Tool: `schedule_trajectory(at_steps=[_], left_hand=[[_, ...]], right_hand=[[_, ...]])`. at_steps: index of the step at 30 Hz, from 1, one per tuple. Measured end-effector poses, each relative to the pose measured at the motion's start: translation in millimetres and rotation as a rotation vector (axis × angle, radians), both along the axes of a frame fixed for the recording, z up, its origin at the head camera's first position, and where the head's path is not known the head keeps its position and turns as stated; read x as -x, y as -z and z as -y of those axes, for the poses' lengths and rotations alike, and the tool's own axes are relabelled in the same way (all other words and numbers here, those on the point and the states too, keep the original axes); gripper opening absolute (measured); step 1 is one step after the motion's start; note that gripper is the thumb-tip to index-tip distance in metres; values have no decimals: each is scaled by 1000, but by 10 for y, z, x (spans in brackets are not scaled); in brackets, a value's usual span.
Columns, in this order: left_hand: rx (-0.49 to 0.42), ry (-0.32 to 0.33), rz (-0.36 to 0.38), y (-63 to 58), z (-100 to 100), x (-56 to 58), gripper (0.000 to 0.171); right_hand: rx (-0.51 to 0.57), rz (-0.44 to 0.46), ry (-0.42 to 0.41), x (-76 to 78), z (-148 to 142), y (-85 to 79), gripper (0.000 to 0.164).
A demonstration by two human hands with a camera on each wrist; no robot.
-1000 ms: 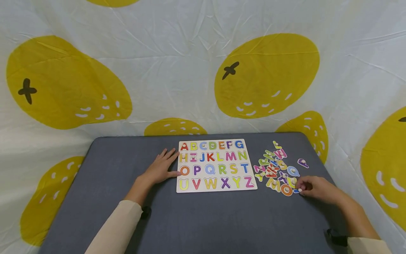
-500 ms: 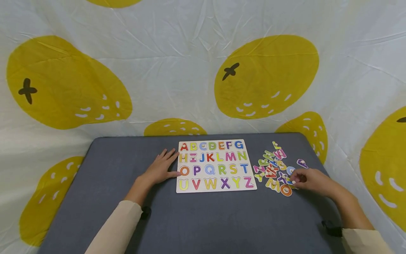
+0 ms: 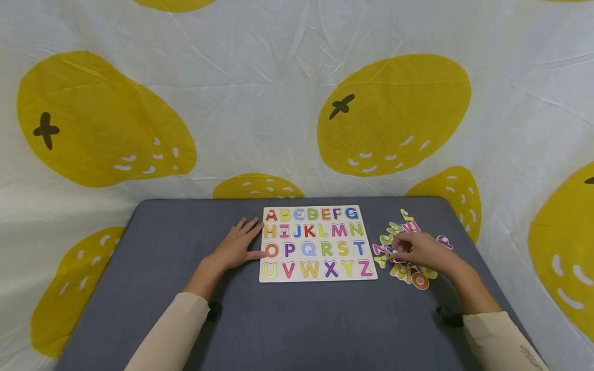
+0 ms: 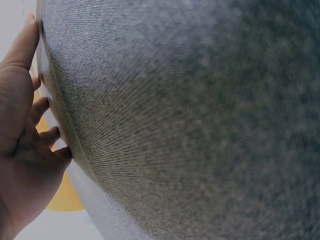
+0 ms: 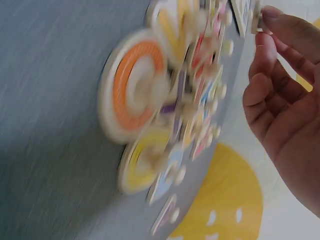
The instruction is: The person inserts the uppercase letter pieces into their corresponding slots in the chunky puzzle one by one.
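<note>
The alphabet puzzle board (image 3: pixel 320 262) lies on the dark grey table, with printed letters in rows. Knobbed pieces sit in several of its upper slots. My left hand (image 3: pixel 235 246) rests with spread fingers along the board's left edge; the left wrist view shows its fingertips at the board's side. Over the heap of loose letters, my right hand (image 3: pixel 419 250) pinches a small blue letter piece (image 5: pixel 256 19) by its knob between thumb and fingers. Which letter it is, I cannot tell. Below that hand lie an orange O piece (image 3: pixel 420 281) and a yellow M-shaped piece (image 3: pixel 401 273).
More knobbed letters are heaped right of the board, partly hidden by the right hand. A yellow-green L-shaped piece (image 3: pixel 406 215) lies at the back of the heap, and a purple P piece (image 3: pixel 444 241) off to its right. A lemon-print curtain (image 3: pixel 260 103) hangs behind the table.
My right hand has moved left across the heap toward the board, carrying the blue piece up from near the heap's front right. My left hand stays at the board's edge.
</note>
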State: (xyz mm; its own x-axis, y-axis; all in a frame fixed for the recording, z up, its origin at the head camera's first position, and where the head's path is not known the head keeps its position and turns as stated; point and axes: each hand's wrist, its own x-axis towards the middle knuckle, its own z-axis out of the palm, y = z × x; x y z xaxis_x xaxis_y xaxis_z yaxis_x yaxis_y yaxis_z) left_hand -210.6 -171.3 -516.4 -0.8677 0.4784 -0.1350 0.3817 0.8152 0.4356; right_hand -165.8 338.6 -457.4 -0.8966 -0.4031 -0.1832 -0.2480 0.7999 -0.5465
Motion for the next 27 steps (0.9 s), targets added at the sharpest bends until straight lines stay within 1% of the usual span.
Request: schedule_trajectory(at_steps=[3,8,15,18,22,27], left_hand=[[5,1,4,-1,-1,5,91],[10,-5,5,4,0,5,92],[14,-1,-1,38,7,6,92],[16,-3,-5,50,5,5,93],[21,-11,1,51,-8,12,94],[29,-16,9,62,-7,23,95]], right_hand=[[19,0,-8,85,167,5,12],[41,-20,-62,234,467,21,10],[33,-69,-120,420,927,93,11],[41,-86,-133,501,1131,111,11],[66,-75,-129,602,1396,124,11],[61,-103,-141,737,1697,222,10]])
